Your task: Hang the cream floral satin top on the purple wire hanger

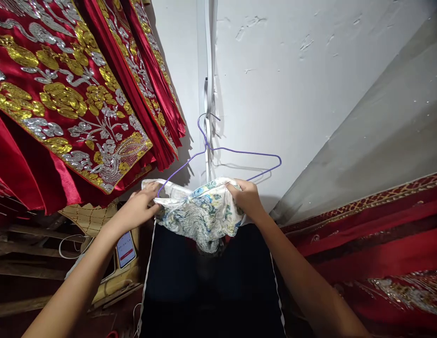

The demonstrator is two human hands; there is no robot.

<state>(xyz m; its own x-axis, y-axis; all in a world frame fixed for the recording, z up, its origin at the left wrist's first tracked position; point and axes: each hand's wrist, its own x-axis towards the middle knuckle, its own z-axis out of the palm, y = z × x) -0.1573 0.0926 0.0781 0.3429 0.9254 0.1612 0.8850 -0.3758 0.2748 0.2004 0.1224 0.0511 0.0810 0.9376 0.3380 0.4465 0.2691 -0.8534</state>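
A white cloth with a blue and green floral print (pixel 200 211) is bunched between my two hands in front of a white wall. My left hand (pixel 142 204) grips its left edge, fingers closed on the fabric. My right hand (pixel 247 197) pinches its right top edge. A purple wire hanger (pixel 221 150) rises from inside the cloth, its hook pointing up by a white cable on the wall. Below the cloth lies a dark navy fabric (pixel 211 286) with white side stripes.
Red satin garments with gold and silver sequin embroidery (pixel 63 94) hang at the upper left. More red embroidered fabric (pixel 373 244) lies at the right. A phone with a lit screen (pixel 126 249) rests on a woven surface at the lower left, with white cables nearby.
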